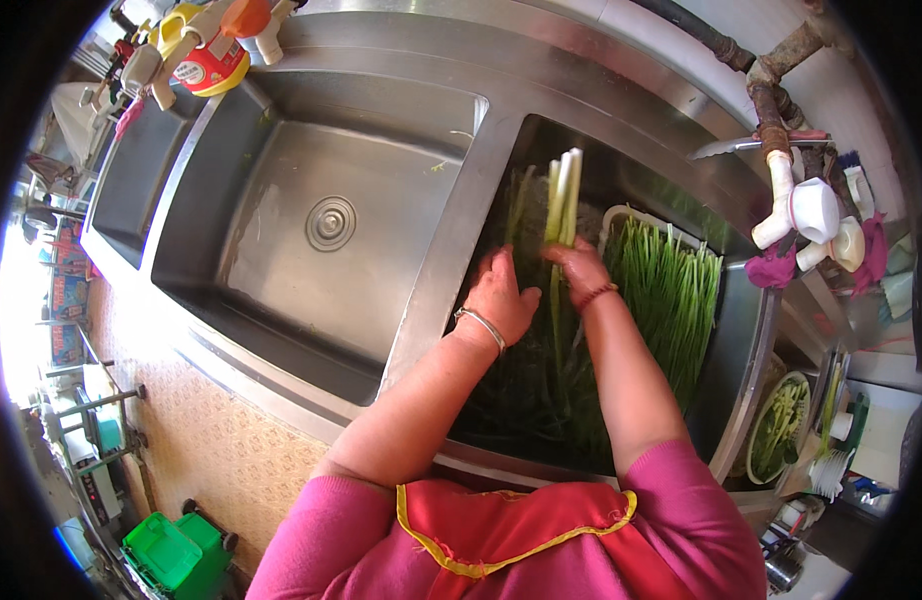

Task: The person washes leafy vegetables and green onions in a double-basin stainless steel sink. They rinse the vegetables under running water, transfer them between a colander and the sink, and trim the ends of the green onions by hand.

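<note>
My right hand (579,271) grips a few long green stalks with white ends (563,196), like scallions or leeks, white ends up, over the right basin of a steel sink. Close to them on the left, my left hand (504,295) is spread, palm turned towards the stalks, with nothing seen in it. Below both hands, dark water in the right basin (521,420) covers more greens. A light-coloured basket (618,214) full of long thin green stalks (660,292) stands at the basin's right side.
A steel basin with a round drain (330,223) lies left, its wall between the basins. Taps (813,210) and a knife (761,143) are at the right by rusty pipes. A red and yellow jug (213,66) stands upper left, a bowl of cut greens (780,427) lower right, a green bin (177,551) lower left.
</note>
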### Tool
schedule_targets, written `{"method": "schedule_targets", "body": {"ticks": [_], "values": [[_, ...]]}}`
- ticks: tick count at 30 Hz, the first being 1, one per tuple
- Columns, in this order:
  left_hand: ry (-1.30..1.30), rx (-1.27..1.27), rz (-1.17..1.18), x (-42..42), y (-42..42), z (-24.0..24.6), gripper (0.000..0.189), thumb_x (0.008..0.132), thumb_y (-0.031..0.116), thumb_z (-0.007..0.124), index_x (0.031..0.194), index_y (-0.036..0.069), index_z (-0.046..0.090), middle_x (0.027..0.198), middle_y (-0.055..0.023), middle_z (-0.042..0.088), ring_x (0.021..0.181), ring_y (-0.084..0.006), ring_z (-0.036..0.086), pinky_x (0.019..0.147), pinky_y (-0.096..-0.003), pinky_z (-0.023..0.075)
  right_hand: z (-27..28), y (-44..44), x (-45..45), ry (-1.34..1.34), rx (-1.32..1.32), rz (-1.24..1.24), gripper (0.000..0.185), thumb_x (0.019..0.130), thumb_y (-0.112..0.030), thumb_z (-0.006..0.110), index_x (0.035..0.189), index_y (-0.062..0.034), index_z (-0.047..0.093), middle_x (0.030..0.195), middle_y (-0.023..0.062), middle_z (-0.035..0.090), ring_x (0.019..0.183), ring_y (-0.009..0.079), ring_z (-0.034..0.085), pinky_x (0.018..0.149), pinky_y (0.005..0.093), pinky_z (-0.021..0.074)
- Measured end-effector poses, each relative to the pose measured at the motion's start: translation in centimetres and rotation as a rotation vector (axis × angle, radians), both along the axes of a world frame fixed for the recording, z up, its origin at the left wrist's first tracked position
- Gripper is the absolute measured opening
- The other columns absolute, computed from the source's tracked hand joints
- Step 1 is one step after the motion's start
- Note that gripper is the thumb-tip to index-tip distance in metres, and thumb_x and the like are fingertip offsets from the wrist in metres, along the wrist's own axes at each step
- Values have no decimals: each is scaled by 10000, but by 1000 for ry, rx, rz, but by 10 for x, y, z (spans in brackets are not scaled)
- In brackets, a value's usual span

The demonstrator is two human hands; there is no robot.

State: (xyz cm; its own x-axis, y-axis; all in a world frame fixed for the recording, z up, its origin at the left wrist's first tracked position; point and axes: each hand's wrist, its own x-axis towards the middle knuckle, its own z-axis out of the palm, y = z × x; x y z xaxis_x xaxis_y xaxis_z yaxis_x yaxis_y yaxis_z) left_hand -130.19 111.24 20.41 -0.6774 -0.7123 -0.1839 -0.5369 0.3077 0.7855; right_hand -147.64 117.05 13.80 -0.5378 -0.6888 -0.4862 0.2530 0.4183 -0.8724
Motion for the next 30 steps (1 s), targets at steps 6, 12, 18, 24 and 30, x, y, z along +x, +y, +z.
{"method": "schedule_targets", "body": {"ticks": [6,12,18,24,30], "values": [[-40,278,-318,-4,-6,11,607,812,294,663,1282,-20,443,1142,-256,586,1030,-371,598,920,-410,467,110,19,17,-89,-431,13,268,830,-60,598,1080,18,538,908,102,630,827,195,611,808,320,478],[-62,86,-217,-3,-15,3,356,829,203,599,1111,-11,559,1133,-217,596,990,-377,594,871,-412,484,59,6,5,227,-142,-27,286,943,-246,541,1137,-37,507,900,85,617,828,175,584,783,341,488],[-341,-82,-284,-9,-1,-6,373,854,205,563,1169,22,487,1190,-213,537,1097,-397,524,942,-453,436,-42,-10,27,757,616,250,452,863,-377,571,1165,-43,527,1142,271,577,1057,414,563,876,496,449],[-459,-100,-258,-12,1,9,427,848,164,504,1230,1,401,1346,-226,392,1198,-423,426,1014,-470,369,-108,-26,0,958,774,703,566,870,-453,517,1269,-51,531,1282,181,537,1180,346,512,907,452,442],[-545,-156,-219,-15,5,-3,641,854,232,537,1359,-40,252,1473,-267,204,1288,-470,322,1062,-483,327,-93,-25,-25,-268,78,-18,598,826,-479,596,1267,-77,551,1211,90,583,1096,227,531,961,354,411]]}}
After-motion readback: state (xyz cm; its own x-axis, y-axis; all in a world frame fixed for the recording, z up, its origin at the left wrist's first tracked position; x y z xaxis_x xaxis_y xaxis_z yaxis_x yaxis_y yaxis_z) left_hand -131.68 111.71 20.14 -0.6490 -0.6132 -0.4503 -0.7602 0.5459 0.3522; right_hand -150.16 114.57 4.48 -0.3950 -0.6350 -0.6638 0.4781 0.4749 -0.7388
